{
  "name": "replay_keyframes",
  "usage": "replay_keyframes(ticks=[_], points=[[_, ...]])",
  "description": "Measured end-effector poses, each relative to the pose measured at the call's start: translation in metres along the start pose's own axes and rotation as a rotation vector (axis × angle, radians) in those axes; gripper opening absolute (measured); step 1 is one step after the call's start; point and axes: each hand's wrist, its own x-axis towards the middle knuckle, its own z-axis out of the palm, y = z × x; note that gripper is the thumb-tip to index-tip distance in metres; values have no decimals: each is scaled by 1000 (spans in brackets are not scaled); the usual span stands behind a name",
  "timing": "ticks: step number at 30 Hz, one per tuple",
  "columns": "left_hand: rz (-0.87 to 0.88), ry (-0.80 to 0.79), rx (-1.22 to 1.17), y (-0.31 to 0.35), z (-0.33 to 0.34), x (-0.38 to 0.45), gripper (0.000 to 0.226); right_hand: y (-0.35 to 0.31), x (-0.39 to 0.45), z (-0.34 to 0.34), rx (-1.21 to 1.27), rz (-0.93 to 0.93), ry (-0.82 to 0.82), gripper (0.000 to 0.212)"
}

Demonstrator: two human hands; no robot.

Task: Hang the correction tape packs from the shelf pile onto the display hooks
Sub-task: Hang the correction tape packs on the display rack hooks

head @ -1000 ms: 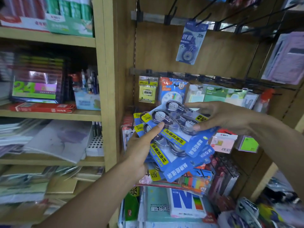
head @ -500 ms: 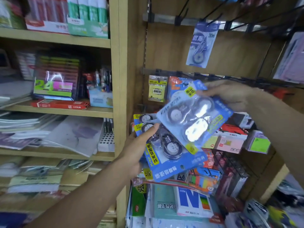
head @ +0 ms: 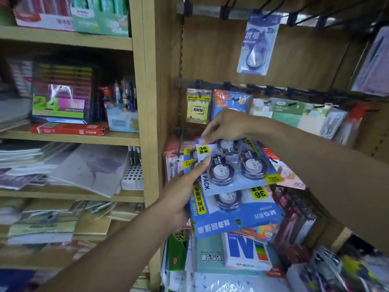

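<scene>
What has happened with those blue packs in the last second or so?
The right hand had lifted the top correction tape pack off the stack toward the hooks; now it is back down over the stack, turned round and pinched at its corner. The left hand still holds the stack. The hanging pack has not moved.

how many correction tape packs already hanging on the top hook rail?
1: a single correction tape pack hangs from the top rail, right of centre. The other hooks there look bare; the rail's right end is cropped.

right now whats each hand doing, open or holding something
Left hand: holding the stack of correction tape packs, thumb on top.
Right hand: pinching the top pack by its upper edge.
</scene>
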Motion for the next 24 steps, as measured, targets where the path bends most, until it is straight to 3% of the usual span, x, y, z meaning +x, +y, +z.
replay_keyframes(ticks=[5, 7, 9, 11, 13, 14, 17, 20, 24], points=[[47, 37, -55, 0, 3, 4, 66, 7, -23, -10, -2, -21, 174, 49], [112, 68, -89, 1, 6, 3, 66, 9, -42, -27, -94, 37, 208, 80], [203, 129, -130, 3, 11, -2, 57, 8, -65, -39, -93, 102, 119, 104], [295, 173, -176, 7, 19, -6, 53, 6, -86, -41, 31, 87, -15, 92], [373, 207, -201, 11, 26, -8, 51, 1, -93, -35, 185, 43, -72, 47], [407, 223, -205, 14, 28, -8, 49, -1, -95, -33, 257, 5, -67, 42], [489, 246, -190, 26, 32, -4, 49, 12, -88, -28, 450, -49, 108, 76], [557, 236, -157, 39, 34, 3, 49, 16, -79, -31, 689, -112, 182, 54], [546, 242, -111, 58, 37, 6, 46, 19, -66, -38, 797, -85, 301, 68]])
